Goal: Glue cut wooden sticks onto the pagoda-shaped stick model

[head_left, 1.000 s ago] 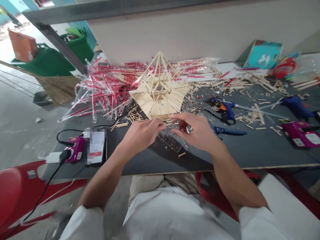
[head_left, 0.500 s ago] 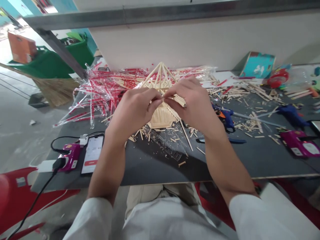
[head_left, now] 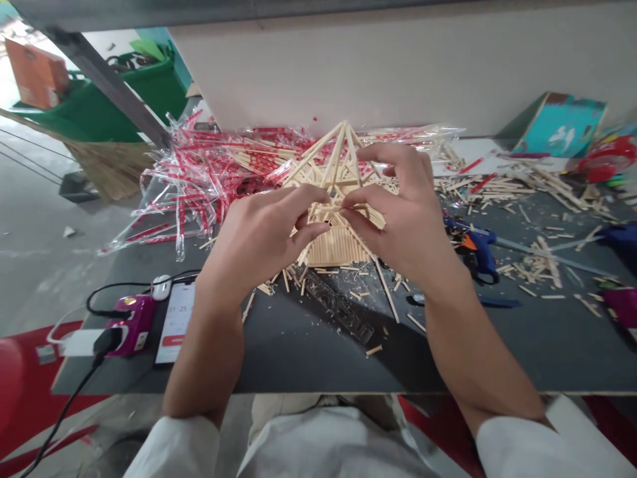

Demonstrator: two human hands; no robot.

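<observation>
A model built of thin wooden sticks point(head_left: 336, 248) stands on the dark table, with a slatted front and a peaked stick frame behind. My left hand point(head_left: 266, 232) is at its left side, thumb and index finger apart and nothing visibly gripped between them. Above the slatted part, my right hand point(head_left: 395, 216) pinches a short wooden stick point(head_left: 329, 208) between thumb and forefinger, its other fingers raised. Both hands hide parts of the model, and whether the pinched stick touches it I cannot tell.
Red-and-clear plastic wrappers point(head_left: 199, 172) heap at the back left. A blue glue gun point(head_left: 480, 249) lies right of my hands among stick scraps. A clear ruler point(head_left: 341, 309) lies in front. At left are a phone point(head_left: 175, 322) and a purple power adapter point(head_left: 132, 325).
My left thumb and forefinger have parted from the pinch. My right hand still pinches, with its other fingers lifted more. The view has shifted, moving the model slightly right in the picture.
</observation>
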